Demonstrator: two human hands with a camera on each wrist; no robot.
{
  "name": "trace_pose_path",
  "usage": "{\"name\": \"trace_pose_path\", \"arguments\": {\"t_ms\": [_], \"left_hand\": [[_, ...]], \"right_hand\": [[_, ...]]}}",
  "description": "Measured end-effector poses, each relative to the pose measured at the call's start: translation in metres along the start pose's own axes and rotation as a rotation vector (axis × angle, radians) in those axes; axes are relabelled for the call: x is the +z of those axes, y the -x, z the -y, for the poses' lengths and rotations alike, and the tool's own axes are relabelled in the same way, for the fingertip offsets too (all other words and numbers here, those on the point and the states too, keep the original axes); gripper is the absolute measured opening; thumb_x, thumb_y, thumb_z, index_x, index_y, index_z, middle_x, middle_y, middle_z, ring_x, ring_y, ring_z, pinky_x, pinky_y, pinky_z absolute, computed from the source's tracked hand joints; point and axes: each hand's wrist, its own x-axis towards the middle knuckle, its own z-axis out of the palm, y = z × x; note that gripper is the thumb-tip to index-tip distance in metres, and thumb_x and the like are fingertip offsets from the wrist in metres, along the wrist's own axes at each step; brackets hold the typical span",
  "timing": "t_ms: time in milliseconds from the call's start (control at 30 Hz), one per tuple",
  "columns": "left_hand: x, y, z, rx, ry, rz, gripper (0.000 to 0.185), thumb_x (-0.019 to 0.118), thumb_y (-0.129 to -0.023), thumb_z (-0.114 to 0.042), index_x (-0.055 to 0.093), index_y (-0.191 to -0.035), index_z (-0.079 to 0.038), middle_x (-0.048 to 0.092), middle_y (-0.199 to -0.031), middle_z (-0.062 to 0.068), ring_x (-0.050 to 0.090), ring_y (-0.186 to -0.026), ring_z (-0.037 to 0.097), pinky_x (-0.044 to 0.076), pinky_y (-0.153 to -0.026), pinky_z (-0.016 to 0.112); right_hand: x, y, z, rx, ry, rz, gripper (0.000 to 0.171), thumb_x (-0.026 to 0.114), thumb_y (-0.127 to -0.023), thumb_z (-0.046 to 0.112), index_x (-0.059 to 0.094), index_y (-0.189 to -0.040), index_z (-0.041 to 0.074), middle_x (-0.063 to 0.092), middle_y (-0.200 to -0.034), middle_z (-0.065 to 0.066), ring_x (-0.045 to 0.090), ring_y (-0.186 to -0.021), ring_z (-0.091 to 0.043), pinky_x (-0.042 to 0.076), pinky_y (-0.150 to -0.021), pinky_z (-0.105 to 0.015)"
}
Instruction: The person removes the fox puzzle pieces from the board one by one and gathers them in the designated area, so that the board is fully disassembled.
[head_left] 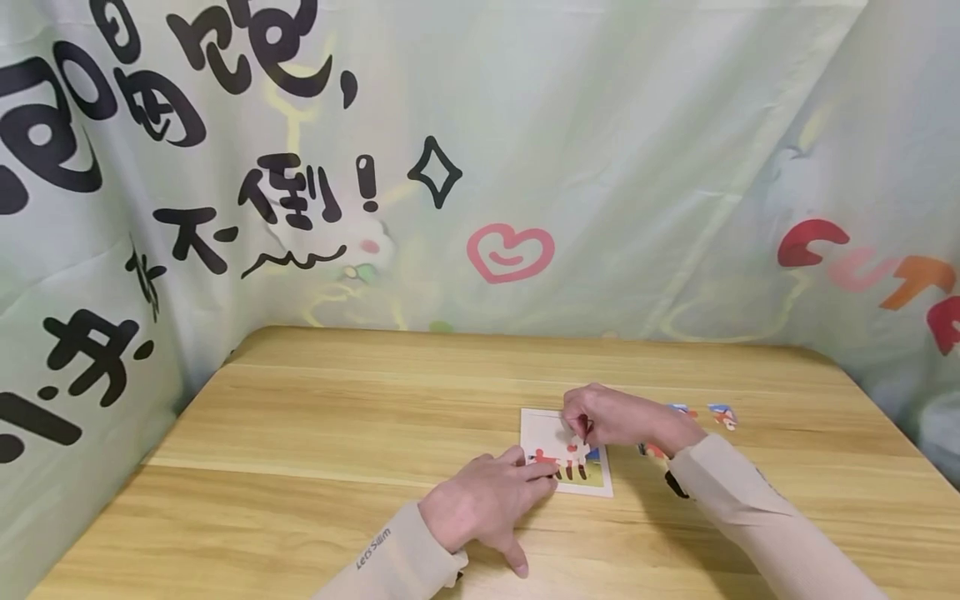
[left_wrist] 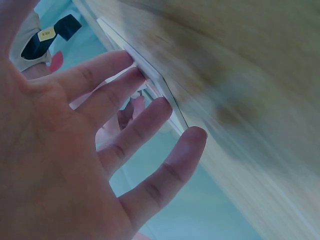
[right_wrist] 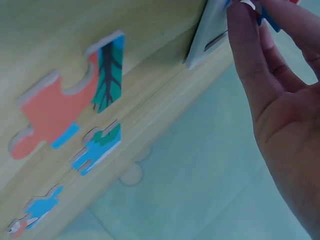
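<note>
A white-framed jigsaw puzzle board (head_left: 537,423) lies flat on the table, with red and yellow-green pieces (head_left: 596,477) fitted along its lower part. My left hand (head_left: 491,500) rests at the board's lower left, its fingers spread and nearly straight; in the left wrist view the fingertips (left_wrist: 162,105) are right at the board's edge. Over the upper right of the board, my right hand (head_left: 611,414) pinches a puzzle piece (right_wrist: 270,21) between thumb and fingers. Mostly its blue part shows in the right wrist view; the fingers hide the rest.
Right of the board lie several loose puzzle pieces: a large red one (right_wrist: 60,107) with a dark tree, a blue-green one (right_wrist: 102,145) and a blue one (right_wrist: 42,210). The wooden table (head_left: 315,417) ends at a printed curtain (head_left: 600,167) behind.
</note>
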Motion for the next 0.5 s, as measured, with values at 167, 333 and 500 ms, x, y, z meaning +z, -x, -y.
{"name": "trace_pose_path", "arguments": {"t_ms": [167,333,500], "left_hand": [[-0.0005,-0.0012,-0.0003,-0.002,-0.001,0.01,0.101,0.085,-0.062,-0.066,0.05,-0.149,-0.029,0.033,-0.16,-0.018,0.042,-0.116,0.005,0.05,-0.087,0.028],[-0.0016,-0.0023,-0.0002,-0.01,0.002,0.019,0.102,0.085,-0.063,-0.066,0.049,-0.15,-0.029,0.032,-0.16,-0.019,0.041,-0.122,0.007,0.05,-0.092,0.032],[-0.0011,-0.0014,-0.0003,-0.012,0.016,0.029,0.101,0.086,-0.063,-0.065,0.049,-0.15,-0.029,0.033,-0.16,-0.019,0.041,-0.123,0.007,0.049,-0.094,0.033]], "right_hand": [[0.001,0.0012,0.0011,-0.007,0.052,-0.005,0.042,0.056,-0.064,-0.029,0.05,-0.063,0.012,0.048,-0.073,0.011,0.046,-0.068,-0.002,0.046,-0.063,-0.022],[0.0028,0.0036,0.0018,-0.017,0.116,-0.027,0.045,0.054,-0.067,-0.032,0.048,-0.063,0.013,0.047,-0.074,0.01,0.043,-0.067,-0.001,0.045,-0.06,-0.021],[0.0062,0.0066,0.0012,-0.018,0.145,-0.032,0.044,0.055,-0.068,-0.031,0.051,-0.063,0.013,0.047,-0.075,0.01,0.043,-0.066,-0.001,0.044,-0.057,-0.02]]}}
